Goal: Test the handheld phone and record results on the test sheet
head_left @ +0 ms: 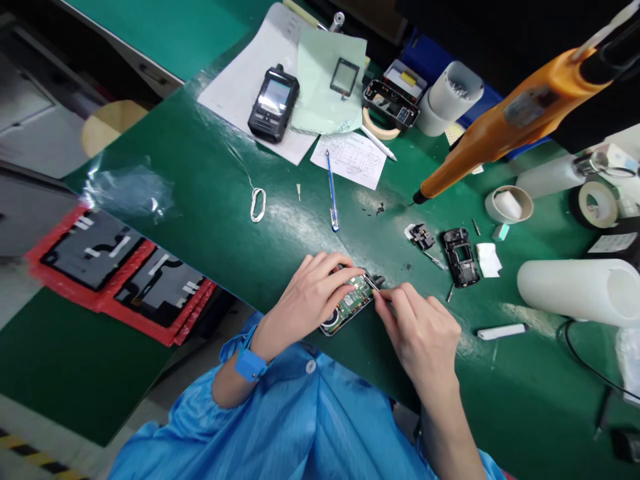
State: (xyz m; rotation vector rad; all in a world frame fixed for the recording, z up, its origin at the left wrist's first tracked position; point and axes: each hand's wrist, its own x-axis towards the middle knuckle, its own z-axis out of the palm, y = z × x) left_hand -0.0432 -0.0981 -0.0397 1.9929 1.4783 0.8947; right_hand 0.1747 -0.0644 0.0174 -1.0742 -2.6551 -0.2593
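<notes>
An opened handheld device (pixel 354 301) lies near the front edge of the green table, with its green circuit board and a round speaker-like part showing. Across its upper side, my left hand (pixel 313 290) is closed on it, thumb and fingers gripping its edges. Metal tweezers (pixel 371 281) are pinched in my right hand (pixel 420 327). Their tips are at the board's upper right end, close to my left fingertips. Whether the tips hold a small part I cannot tell. A black stub (pixel 379 281) sticks out from the device's far end.
An orange electric screwdriver (pixel 505 127) hangs over the table at right. Black housing parts (pixel 460 258), a white pen-like tool (pixel 502 331) and a white cylinder (pixel 575 290) lie right. Ahead are a blue pen (pixel 332 191), a coiled white cable (pixel 258 205) and an assembled handheld unit (pixel 273 105).
</notes>
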